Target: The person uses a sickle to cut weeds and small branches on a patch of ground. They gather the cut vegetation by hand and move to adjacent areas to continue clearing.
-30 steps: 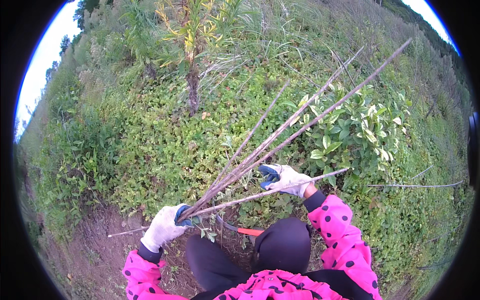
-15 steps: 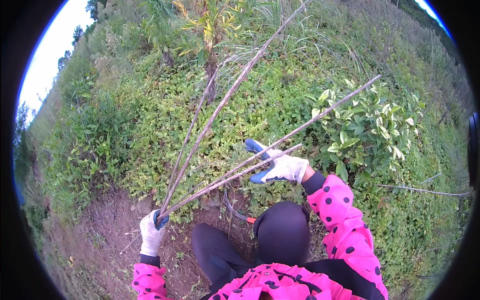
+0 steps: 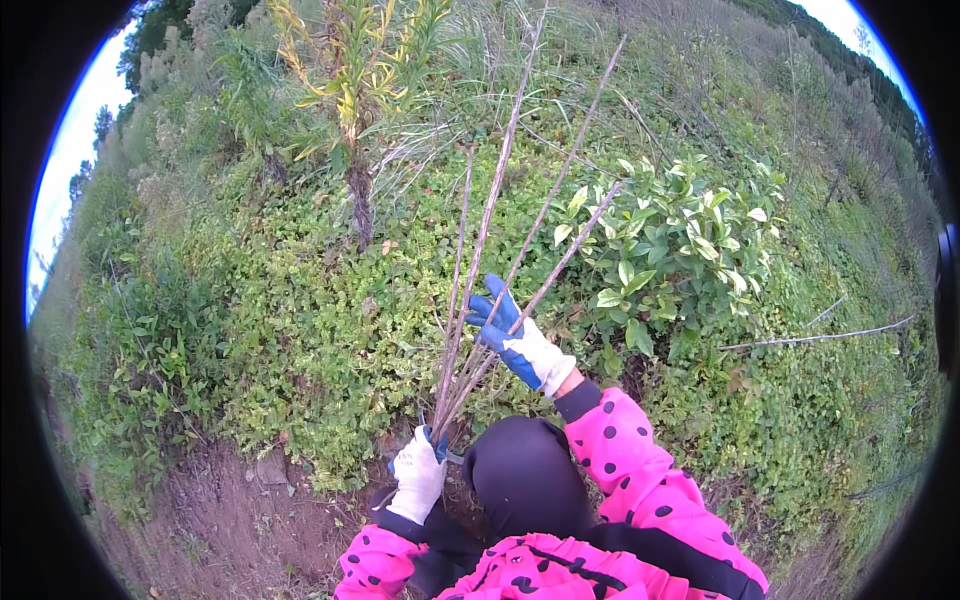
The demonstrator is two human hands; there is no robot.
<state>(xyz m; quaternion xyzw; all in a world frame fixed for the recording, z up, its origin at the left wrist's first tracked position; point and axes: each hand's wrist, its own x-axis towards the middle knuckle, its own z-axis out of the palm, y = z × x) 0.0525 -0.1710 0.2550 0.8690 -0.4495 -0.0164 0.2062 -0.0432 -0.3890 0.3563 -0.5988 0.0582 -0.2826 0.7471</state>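
Note:
My left hand [image 3: 417, 474], in a white and blue work glove, is closed around the lower ends of several long, thin dry sticks [image 3: 483, 245]. The sticks fan upward from that fist, their tips spread apart. Beside their middle is my right hand [image 3: 524, 345], gloved the same way, with its fingers spread. Two of the sticks cross by its fingers and palm, without a closed grip on them. A small sliver of a curved metal blade [image 3: 455, 458] shows between my left hand and my knee; the remainder is hidden.
Low green ground cover [image 3: 330, 330] spreads ahead over a slope. A leafy shrub [image 3: 660, 250] grows to the right, and a tall yellowing plant [image 3: 358, 190] at the far left. Bare brown soil [image 3: 240, 520] lies at the near left. A loose pale stick [image 3: 820, 337] lies at right.
My left hand has moved right and closer to my knee, swinging the sticks more upright and nearer together. My right hand is a little further left, among the sticks. The view has shifted too.

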